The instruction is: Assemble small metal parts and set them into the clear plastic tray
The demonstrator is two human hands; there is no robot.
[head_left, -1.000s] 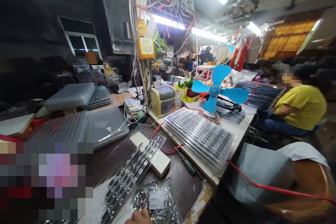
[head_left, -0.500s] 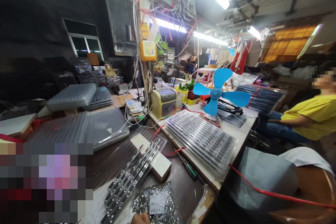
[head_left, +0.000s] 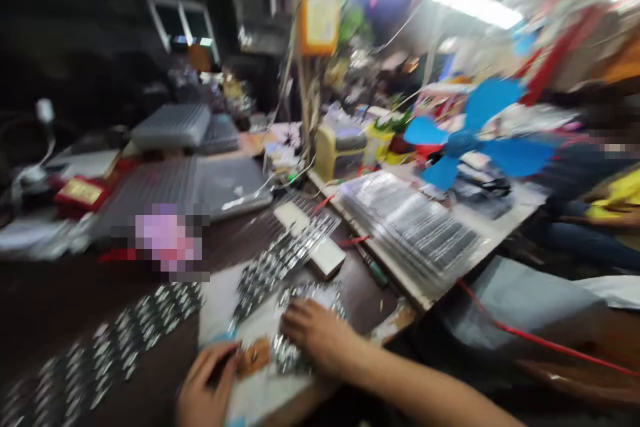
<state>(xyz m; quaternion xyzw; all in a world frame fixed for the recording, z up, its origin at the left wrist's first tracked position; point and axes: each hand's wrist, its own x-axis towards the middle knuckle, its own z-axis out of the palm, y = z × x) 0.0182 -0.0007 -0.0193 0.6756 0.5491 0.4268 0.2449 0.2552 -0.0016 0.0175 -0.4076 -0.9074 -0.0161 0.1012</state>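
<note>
Resting the right hand on a bag of silver parts on the worktop

The right hand (head_left: 315,330) lies on the clear bag (head_left: 316,293), fingers curved over it; blur hides whether it grips. The bag sits on a white sheet (head_left: 260,387) near the worktop (head_left: 250,233) edge. The left hand (head_left: 207,377) is half-curled just beside the sheet, and blur hides whether it holds anything. A small orange-brown piece (head_left: 253,357) lies between the hands. Silver strips (head_left: 100,347) lie on the dark worktop to the left, and another strip (head_left: 280,260) runs beside a white block (head_left: 310,240). Farther off are stacked clear trays (head_left: 410,233), a screwdriver (head_left: 373,273) and a blue fan (head_left: 463,143).
</note>
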